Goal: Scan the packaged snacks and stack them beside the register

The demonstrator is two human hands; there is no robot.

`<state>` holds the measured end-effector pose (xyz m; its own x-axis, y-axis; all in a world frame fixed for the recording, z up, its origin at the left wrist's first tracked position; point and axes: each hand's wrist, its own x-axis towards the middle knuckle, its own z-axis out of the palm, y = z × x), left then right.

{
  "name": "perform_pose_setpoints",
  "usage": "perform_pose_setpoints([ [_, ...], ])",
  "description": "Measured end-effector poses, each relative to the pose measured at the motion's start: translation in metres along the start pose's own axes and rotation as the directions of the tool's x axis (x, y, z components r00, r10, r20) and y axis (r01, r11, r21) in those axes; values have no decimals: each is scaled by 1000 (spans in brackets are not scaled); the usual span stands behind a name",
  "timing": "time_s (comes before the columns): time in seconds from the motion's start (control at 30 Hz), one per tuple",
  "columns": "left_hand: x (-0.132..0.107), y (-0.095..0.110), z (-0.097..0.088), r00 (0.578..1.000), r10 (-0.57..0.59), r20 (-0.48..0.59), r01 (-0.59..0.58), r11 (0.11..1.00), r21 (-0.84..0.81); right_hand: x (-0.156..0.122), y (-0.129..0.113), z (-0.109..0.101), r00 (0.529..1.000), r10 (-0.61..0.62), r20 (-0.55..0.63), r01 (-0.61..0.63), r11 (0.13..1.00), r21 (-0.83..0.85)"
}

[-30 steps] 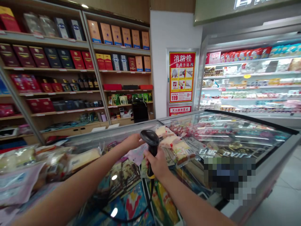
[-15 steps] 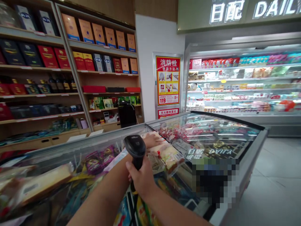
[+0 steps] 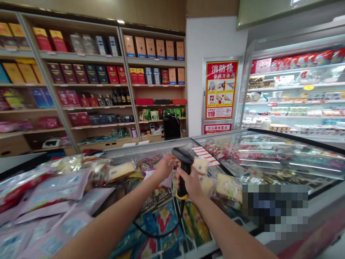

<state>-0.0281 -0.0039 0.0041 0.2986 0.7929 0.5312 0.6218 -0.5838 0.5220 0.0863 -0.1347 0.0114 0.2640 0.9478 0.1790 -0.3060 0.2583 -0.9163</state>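
My right hand (image 3: pixel 191 181) is wrapped round the grip of a black barcode scanner (image 3: pixel 183 156), held upright over the freezer. From its base a black cable (image 3: pixel 159 236) loops down over the packets. My left hand (image 3: pixel 165 167) hovers just left of the scanner head, its fingers loosely apart with nothing visible in them; the fingertips come close to the scanner. Below the left hand lies a pale packet (image 3: pixel 164 180). Clear-wrapped pale food packs (image 3: pixel 229 187) lie to the right of my right hand. Blue packets (image 3: pixel 165 219) lie beneath the cable.
A glass-topped chest freezer (image 3: pixel 269 151) extends right. Pale purple bags (image 3: pixel 59 190) are heaped at left, near a clear-wrapped pale block (image 3: pixel 121 171). Behind stand shelves (image 3: pixel 91 86) of boxes and bottles, a red poster (image 3: pixel 222 90) and a lit chiller (image 3: pixel 293 97). One patch is pixelated.
The view has swung left. My left hand has come off the clear-wrapped food pack and moved left, no longer crossing behind the scanner. My right hand still grips the scanner.
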Motion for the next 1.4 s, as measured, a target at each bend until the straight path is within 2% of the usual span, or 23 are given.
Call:
perform_pose_setpoints([
  [0.07,-3,-14,-33,978,-195,67,184,972,143,3,3,-1,1000,22,-21,-22,1000,3],
  [0.13,-12,-26,-56,889,-438,135,380,870,315,6,7,-3,999,23,-45,-24,1000,-19],
  [0.17,-17,-30,-63,844,-513,155,429,820,380,8,10,-4,998,16,-58,-18,999,-33],
  [0.2,-22,-32,-67,820,-546,170,444,795,414,10,12,-6,998,13,-66,-16,999,-47],
  [0.23,-27,-34,-67,814,-553,180,442,790,425,12,15,-7,997,19,-71,-24,998,-61],
  [0.3,-34,-32,-65,817,-549,175,453,800,393,16,20,-10,996,53,-74,-59,995,-82],
  [0.37,-38,-30,-61,798,-581,159,522,799,298,18,24,-12,993,90,-69,-97,990,-101],
  [0.47,-43,-29,-59,749,-635,188,630,771,93,20,25,-12,990,113,-83,-123,984,-127],
  [0.53,-50,-32,-60,752,-633,184,651,756,-61,19,23,-11,989,112,-100,-126,981,-144],
  [0.63,-63,-35,-61,804,-585,105,594,787,-167,18,19,-6,990,98,-106,-114,981,-157],
  [0.73,-72,-31,-69,854,-507,113,518,848,-114,15,20,0,990,106,-89,-118,983,-140],
  [0.8,-71,-23,-81,893,-438,102,446,892,-72,13,24,3,992,106,-72,-115,985,-127],
  [0.9,-62,-3,-110,958,-283,40,282,959,30,10,31,3,996,67,-54,-72,993,-96],
  [0.97,-53,13,-128,985,-160,67,151,981,122,8,34,1,998,49,-43,-51,996,-72],
  [1.03,-44,27,-139,987,-83,139,50,972,228,6,36,-2,998,47,-33,-49,997,-60],
  [1.17,-38,43,-137,962,-104,254,-12,908,419,2,34,-3,999,50,-19,-51,996,-72],
  [1.3,-53,44,-123,947,-138,292,6,911,412,2,34,-2,998,44,-33,-46,996,-74],
  [1.4,-71,50,-120,931,-63,358,-88,916,391,3,35,-2,999,35,-27,-36,997,-64],
])
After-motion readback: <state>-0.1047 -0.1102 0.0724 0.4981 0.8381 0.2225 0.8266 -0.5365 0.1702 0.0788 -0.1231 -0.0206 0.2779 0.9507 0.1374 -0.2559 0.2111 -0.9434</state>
